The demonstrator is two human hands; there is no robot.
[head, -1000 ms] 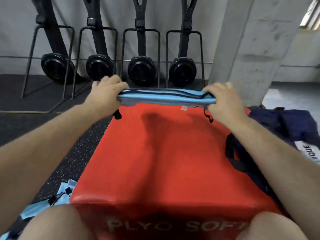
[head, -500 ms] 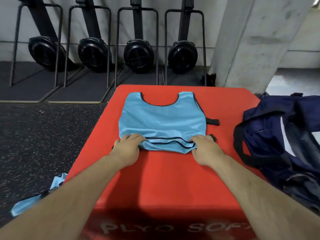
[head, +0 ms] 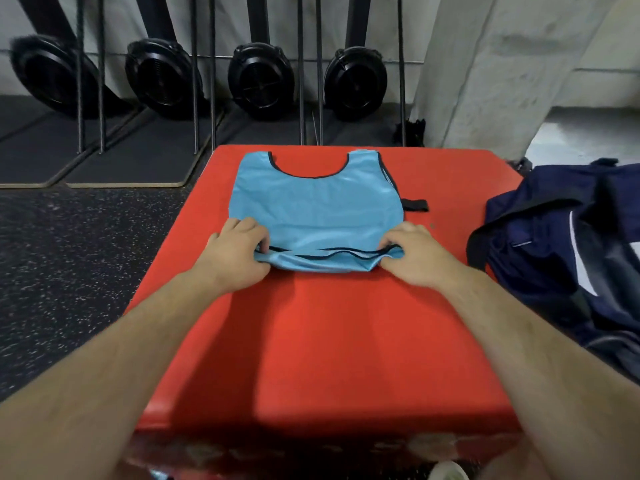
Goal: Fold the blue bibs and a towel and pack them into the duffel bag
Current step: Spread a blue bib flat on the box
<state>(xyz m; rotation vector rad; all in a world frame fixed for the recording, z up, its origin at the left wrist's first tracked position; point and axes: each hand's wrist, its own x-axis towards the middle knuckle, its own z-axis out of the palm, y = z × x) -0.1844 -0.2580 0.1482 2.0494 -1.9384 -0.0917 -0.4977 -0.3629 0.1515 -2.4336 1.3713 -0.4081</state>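
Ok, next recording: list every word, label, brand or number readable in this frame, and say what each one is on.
Nothing can be read in this frame.
Front face of the red padded box: pale lettering along the bottom edge, too blurred to read.
Navy fabric duffel bag: white panels, no legible text.
Light blue mesh bib: no print visible.

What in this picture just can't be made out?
- Head view: inside of the duffel bag, cut off by the right edge.
- Fingertips of the left hand and right hand, tucked under the blue bib.
- Print on the red box front: blurred, in shadow.
- Towel: not visible.
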